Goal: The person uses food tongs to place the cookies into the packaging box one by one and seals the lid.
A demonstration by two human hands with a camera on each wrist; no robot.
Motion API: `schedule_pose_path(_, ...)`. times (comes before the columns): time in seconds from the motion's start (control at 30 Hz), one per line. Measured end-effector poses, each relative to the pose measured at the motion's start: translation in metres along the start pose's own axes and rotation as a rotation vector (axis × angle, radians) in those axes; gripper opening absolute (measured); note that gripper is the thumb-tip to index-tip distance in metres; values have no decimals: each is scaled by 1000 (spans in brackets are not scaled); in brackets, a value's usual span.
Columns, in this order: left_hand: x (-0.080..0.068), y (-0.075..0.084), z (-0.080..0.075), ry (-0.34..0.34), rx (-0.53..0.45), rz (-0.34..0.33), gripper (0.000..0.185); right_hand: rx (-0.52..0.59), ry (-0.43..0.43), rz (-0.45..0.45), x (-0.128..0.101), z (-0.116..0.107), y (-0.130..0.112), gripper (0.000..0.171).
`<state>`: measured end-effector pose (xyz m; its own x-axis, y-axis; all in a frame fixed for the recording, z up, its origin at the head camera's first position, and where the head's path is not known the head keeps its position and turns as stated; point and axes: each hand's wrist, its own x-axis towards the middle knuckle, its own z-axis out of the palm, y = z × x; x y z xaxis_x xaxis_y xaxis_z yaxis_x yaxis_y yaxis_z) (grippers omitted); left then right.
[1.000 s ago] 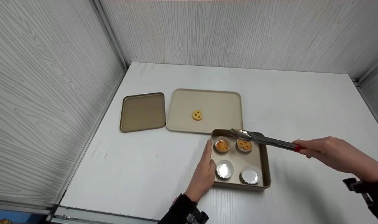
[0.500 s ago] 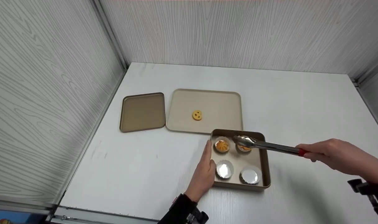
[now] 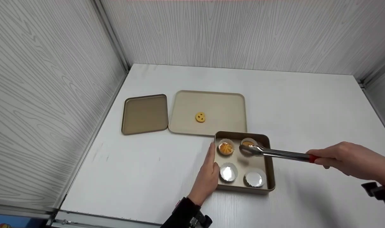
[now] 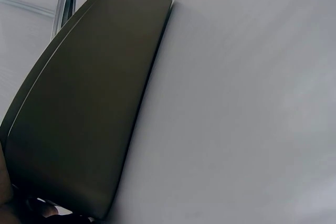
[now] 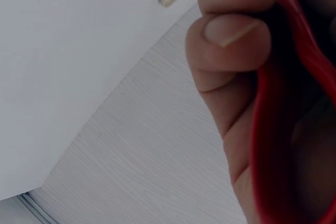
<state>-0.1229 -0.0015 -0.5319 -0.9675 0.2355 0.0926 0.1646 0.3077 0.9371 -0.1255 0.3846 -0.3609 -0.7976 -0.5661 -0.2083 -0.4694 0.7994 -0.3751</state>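
My left hand (image 3: 205,179) holds the left wall of a deep square baking pan (image 3: 271,171), its index finger straight along the outside and its thumb at the rim. In the pan stand several white-and-silver cupcake liners. The back left liner holds an orange flower-shaped cookie (image 3: 226,148), the back right one a yellow cookie (image 3: 247,143) partly hidden by the tongs. The two front liners (image 3: 228,172) show shiny bases. My right hand (image 3: 347,158) grips the red handles of metal tongs (image 3: 285,154), whose tips overlap the back right liner.
Behind the pan lies a beige tray (image 3: 224,104) bearing a yellow cookie with holes (image 3: 200,117). A smaller brown tray (image 3: 144,114) lies left of it. Grey wood-grain walls (image 3: 236,34) border the white table (image 3: 125,171).
The tongs' tips have moved down and slightly right, from the pan's back rim to over the back right liner. My right hand has shifted right; the left hand and pan keep their place.
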Motion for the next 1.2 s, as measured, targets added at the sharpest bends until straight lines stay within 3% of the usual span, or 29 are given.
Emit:
schedule_pose_path(0.23,0,-1,0,-1,-6,6,66,-65,24,-115,-4,0,-3,20)
schedule_pose_path(0.53,0,-1,0,-2,-11,7,66,-97,-2,-124,-8,-3,-9,17)
schedule_pose_path(1.0,0,-1,0,-7,-18,2,65,-36,-102,-82,-13,-6,-18,17)
schedule_pose_path(1.2,1,-1,0,-8,-19,7,65,-106,-37,-134,-15,-9,-19,19)
